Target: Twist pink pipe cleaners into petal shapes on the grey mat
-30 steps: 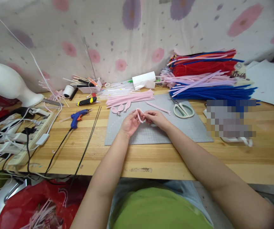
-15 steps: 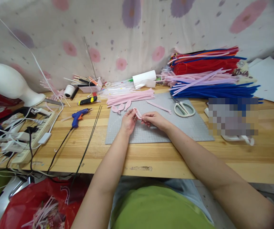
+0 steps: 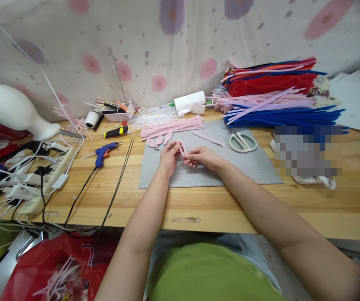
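Note:
A pink pipe cleaner (image 3: 182, 146), bent into a narrow loop, is held between both hands over the grey cutting mat (image 3: 230, 171). My left hand (image 3: 168, 158) pinches its upper left side. Fingers of my right hand (image 3: 200, 157) close on its lower right end. Just beyond my left hand lie several finished pink petal-like loops (image 3: 159, 141). A single pink pipe cleaner (image 3: 209, 139) rests on the mat beyond my right hand, beside scissors (image 3: 242, 142) with pale green handles.
Pink pipe cleaners (image 3: 172, 127) lie along the mat's back edge. Blue bundles (image 3: 283, 117) and red bundles (image 3: 270, 83) are stacked at back right. On the left are a blue glue gun (image 3: 104, 154), dark thin rods (image 3: 117, 184), a yellow-black cutter (image 3: 115, 132) and a power strip (image 3: 50, 179) with tangled cables.
The pink loop between my hands has opened a little wider and turned more toward the camera. Both hands stay in nearly the same place; the view has shifted slightly.

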Action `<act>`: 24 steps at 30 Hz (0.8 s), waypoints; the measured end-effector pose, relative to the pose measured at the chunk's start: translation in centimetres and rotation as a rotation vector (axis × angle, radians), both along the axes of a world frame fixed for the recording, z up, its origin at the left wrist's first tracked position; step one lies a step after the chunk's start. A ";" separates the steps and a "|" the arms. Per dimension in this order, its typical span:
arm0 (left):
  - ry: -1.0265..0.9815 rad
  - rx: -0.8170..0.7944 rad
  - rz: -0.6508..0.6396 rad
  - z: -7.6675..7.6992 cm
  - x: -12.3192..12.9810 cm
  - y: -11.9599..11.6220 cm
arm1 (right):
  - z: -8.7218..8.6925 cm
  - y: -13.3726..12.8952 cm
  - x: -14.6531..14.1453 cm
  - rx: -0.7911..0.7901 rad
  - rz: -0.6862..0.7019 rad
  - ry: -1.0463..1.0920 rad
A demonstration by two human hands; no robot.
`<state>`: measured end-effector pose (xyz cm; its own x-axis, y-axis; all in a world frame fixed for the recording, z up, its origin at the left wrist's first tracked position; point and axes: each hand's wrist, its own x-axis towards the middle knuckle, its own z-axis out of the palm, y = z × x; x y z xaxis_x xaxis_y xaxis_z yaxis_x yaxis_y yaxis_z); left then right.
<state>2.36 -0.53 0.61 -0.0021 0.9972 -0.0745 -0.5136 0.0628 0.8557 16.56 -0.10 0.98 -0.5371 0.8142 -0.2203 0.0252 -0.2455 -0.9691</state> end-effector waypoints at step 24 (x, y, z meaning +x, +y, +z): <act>-0.110 -0.113 -0.133 0.8 -0.8 0.3 | 0.6 -0.1 0.1 0.030 0.106 0.061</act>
<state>1.54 -0.25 1.45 0.1433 0.9735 -0.1782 -0.5841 0.2286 0.7789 16.65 -0.17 1.54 -0.6320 0.7581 -0.1610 -0.0096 -0.2153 -0.9765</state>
